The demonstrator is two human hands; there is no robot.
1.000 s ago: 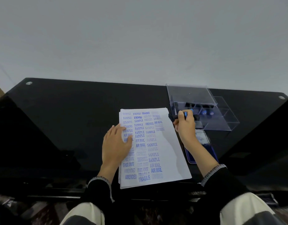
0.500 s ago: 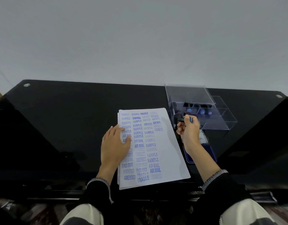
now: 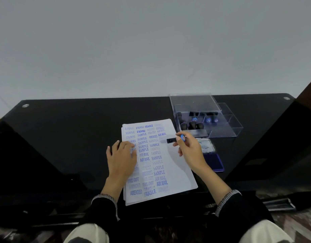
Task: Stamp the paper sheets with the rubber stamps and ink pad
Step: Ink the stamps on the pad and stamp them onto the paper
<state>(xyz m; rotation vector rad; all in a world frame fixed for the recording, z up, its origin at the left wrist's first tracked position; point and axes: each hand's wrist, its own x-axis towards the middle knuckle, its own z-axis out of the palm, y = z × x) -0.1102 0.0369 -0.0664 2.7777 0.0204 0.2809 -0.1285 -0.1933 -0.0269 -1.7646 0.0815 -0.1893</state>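
A stack of paper sheets [image 3: 170, 160] lies on the black glossy surface [image 3: 72, 137], near edge overhanging toward the person. The top sheet carries rows of blue imprints: SAMPLE, FRAGILE, AIR MAIL, AMENDED.

Left hand [image 3: 121, 160]: flat on the left part of the top sheet, fingers extended and spread, pressing the paper down.

Right hand [image 3: 189, 149]: fingers curled round a rubber stamp [image 3: 175, 139], black body with a blue end cap. The stamp is held roughly level above the upper right area of the sheet, its black end pointing left; contact with the paper cannot be confirmed.

Ink pad [image 3: 210, 155]: open, just right of the sheets, partly hidden behind the right hand; blue pad nearer, lid farther.

Clear plastic box [image 3: 226, 127]: on the far right of the surface, beyond the ink pad, lid raised. Several more stamps [image 3: 192, 124] stand in its compartments.
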